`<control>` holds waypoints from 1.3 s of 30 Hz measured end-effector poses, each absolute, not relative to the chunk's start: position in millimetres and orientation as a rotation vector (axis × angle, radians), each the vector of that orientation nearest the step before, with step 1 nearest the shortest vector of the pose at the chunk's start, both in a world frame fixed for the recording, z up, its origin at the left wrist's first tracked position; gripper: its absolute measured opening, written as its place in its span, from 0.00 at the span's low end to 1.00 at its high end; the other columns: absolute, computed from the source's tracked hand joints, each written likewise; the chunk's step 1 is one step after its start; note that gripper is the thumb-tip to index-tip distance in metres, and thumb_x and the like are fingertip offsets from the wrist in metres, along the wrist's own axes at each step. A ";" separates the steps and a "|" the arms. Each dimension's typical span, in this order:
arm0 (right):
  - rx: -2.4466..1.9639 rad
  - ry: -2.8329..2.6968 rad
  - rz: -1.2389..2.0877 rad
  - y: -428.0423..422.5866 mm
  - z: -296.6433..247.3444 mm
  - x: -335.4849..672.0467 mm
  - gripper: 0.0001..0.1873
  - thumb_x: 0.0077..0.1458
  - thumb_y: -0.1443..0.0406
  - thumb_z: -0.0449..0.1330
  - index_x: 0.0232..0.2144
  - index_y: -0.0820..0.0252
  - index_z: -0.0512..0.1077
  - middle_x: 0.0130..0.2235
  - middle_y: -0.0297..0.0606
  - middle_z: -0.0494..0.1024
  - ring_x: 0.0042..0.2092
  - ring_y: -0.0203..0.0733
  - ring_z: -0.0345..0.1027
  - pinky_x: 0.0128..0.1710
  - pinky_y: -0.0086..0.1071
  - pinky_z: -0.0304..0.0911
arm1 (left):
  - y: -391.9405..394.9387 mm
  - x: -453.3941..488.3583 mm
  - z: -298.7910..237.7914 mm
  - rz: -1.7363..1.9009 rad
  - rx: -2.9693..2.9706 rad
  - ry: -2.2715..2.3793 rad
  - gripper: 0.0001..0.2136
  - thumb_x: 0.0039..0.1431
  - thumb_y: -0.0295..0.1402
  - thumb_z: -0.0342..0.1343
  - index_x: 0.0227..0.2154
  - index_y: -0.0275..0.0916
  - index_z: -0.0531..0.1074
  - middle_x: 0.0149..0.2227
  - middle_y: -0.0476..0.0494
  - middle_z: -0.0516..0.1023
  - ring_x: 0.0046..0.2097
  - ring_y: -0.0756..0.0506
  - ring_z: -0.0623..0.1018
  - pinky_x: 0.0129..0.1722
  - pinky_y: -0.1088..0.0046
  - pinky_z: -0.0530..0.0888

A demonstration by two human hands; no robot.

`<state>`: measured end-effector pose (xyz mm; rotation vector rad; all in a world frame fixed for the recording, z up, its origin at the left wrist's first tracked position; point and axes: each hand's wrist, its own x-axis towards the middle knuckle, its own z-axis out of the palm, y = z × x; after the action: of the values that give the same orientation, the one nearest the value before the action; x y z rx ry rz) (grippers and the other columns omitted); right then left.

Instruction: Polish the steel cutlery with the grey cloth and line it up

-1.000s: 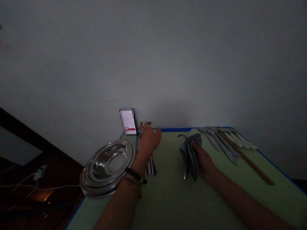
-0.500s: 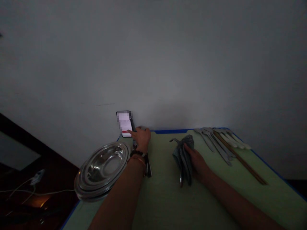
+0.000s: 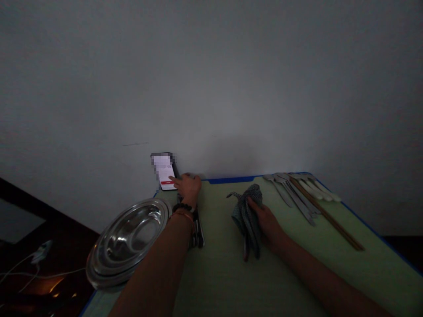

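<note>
My left hand reaches to the back of the table, a finger stretched toward the lit screen of a phone that leans on the wall. The fingertip is at the red bar low on the screen; I cannot tell if it touches. Beneath that wrist lie several pieces of metal cutlery, partly hidden by the arm. My right hand is closed round a bunched grey-green cloth above the table's middle. A thin handle end sticks out below the cloth; the rest of that utensil is covered.
Stacked metal dishes stand at the table's left edge. On the right lie metal spoons and forks, wooden chopsticks and white spoons. The pale green table has a blue rim. A cable runs at lower left.
The whole view has shifted slightly, so the phone, dishes and both hands sit farther left. The right hand keeps its hold on the cloth. The left fingertip remains at the phone screen.
</note>
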<state>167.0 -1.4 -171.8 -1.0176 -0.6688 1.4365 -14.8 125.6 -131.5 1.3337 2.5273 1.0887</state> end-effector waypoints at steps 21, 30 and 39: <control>-0.850 -0.335 1.447 9.9 -172.3 169.9 0.16 0.41 0.51 0.62 0.25 0.57 0.71 0.25 0.33 0.76 0.32 0.40 0.71 0.32 0.32 0.63 | -50.8 40.7 -160.9 0.815 2.205 1.241 0.15 0.57 0.29 0.45 0.47 0.40 0.55 0.39 0.42 0.69 0.40 0.44 0.72 0.39 0.67 0.69; -0.781 -0.275 1.493 14.5 -174.6 169.1 0.13 0.44 0.56 0.62 0.30 0.57 0.70 0.28 0.33 0.77 0.36 0.40 0.71 0.35 0.33 0.64 | -32.5 37.5 -161.8 0.697 1.920 1.184 0.09 0.60 0.31 0.42 0.43 0.39 0.55 0.29 0.50 0.69 0.31 0.47 0.72 0.33 0.72 0.67; -0.987 -0.748 1.213 11.1 -172.9 177.1 0.15 0.39 0.65 0.64 0.34 0.58 0.69 0.31 0.31 0.76 0.33 0.38 0.69 0.35 0.31 0.63 | -43.4 37.1 -154.9 0.688 1.843 1.136 0.09 0.62 0.36 0.39 0.42 0.40 0.58 0.24 0.53 0.65 0.25 0.49 0.66 0.26 0.76 0.62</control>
<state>177.1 11.1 -172.9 -0.9868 -0.7479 1.2133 37.1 -43.4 -154.9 1.8431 1.1355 0.6880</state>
